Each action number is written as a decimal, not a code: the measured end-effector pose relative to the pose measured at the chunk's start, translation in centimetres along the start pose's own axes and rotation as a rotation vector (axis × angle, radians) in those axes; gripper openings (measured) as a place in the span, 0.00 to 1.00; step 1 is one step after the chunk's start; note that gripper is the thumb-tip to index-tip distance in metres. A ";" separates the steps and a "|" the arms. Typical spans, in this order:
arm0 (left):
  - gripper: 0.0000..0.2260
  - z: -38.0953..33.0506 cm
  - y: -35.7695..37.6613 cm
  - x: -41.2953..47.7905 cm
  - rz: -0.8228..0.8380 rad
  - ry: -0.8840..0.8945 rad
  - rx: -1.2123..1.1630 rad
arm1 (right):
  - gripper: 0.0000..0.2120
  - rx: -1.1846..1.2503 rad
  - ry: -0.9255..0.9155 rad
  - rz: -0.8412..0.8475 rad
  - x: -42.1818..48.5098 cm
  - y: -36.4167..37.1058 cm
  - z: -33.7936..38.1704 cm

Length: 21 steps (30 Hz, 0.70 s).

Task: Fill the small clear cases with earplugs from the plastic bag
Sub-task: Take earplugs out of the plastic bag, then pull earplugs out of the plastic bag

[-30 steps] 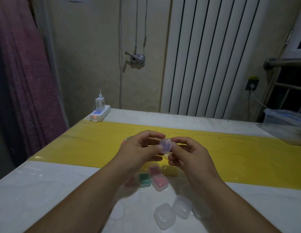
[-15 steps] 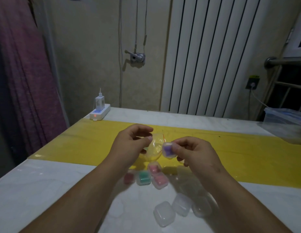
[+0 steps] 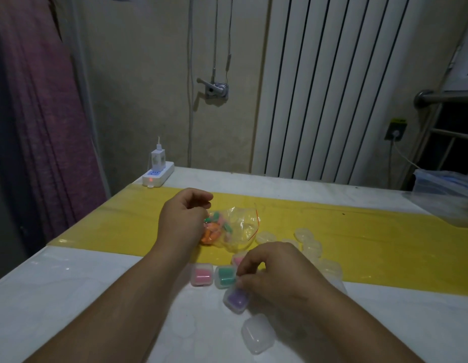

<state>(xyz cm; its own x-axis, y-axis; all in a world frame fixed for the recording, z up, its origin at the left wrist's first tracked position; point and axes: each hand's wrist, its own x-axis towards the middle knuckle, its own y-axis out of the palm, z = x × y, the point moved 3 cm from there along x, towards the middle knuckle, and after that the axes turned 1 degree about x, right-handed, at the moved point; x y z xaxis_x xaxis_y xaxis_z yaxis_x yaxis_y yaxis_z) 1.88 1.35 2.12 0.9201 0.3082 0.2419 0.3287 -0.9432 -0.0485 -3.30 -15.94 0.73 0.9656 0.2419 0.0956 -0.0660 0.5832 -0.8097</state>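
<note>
A clear plastic bag (image 3: 238,226) with orange, pink and green earplugs lies on the yellow strip. My left hand (image 3: 183,218) rests at its left side, fingers curled at the bag's edge. My right hand (image 3: 274,271) pinches a small clear case with purple earplugs (image 3: 237,299) down on the white table, beside a green-filled case (image 3: 225,276) and a pink-filled case (image 3: 200,275). Another pink case (image 3: 238,259) is half hidden behind my fingers. An empty case (image 3: 257,334) lies near my right wrist. Several empty cases (image 3: 310,244) sit further right.
A white power strip with a charger (image 3: 158,171) stands at the table's far left corner. A plastic container (image 3: 447,189) sits at the far right edge. A radiator and wall close off the back; a purple curtain (image 3: 44,121) hangs left.
My right hand has carried the purple-filled case from mid-air down onto the table next to the filled cases. My left hand let go of it and moved left to the bag.
</note>
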 end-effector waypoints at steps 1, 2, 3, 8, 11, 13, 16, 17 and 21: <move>0.19 0.1 -0.1 0.1 -0.004 0.005 0.042 | 0.05 0.043 0.009 -0.045 0.1 0.3 -0.2; 0.20 0.3 -0.2 0.3 -0.004 0.015 0.081 | 0.03 0.118 0.024 -0.103 0.2 0.5 -0.4; 0.21 0.4 -0.2 0.4 0.001 0.022 0.115 | 0.03 0.185 0.047 -0.173 0.3 0.6 -0.7; 0.21 1.7 -0.4 1.1 0.005 0.014 0.318 | 0.05 0.101 0.042 -0.314 1.5 -1.3 -2.0; 0.13 1.9 -0.9 1.5 -0.040 0.107 0.656 | 0.05 0.065 0.052 -0.319 2.2 -2.1 -2.5; 0.12 2.1 -1.0 1.7 -0.027 0.148 0.747 | 0.06 0.061 0.075 -0.279 2.8 -2.2 -2.8; 0.07 2.5 -0.7 1.9 0.020 0.149 0.771 | 0.08 0.101 0.147 -0.150 4.3 -2.1 -2.7; 0.06 2.6 -0.6 1.9 0.029 0.158 0.787 | 0.08 0.105 0.165 -0.115 4.8 -2.0 -2.6; 0.07 2.7 -0.6 2.1 0.052 0.175 0.787 | 0.08 0.055 0.146 -0.078 7.0 -1.6 -1.8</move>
<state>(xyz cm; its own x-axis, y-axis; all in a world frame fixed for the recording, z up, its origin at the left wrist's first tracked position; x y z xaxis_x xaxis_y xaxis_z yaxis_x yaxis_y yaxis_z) 4.22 2.95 0.04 0.9129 0.1811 0.3658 0.4004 -0.5717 -0.7162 4.02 -16.56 1.62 0.9943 0.0811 0.0685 0.0009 0.6385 -0.7696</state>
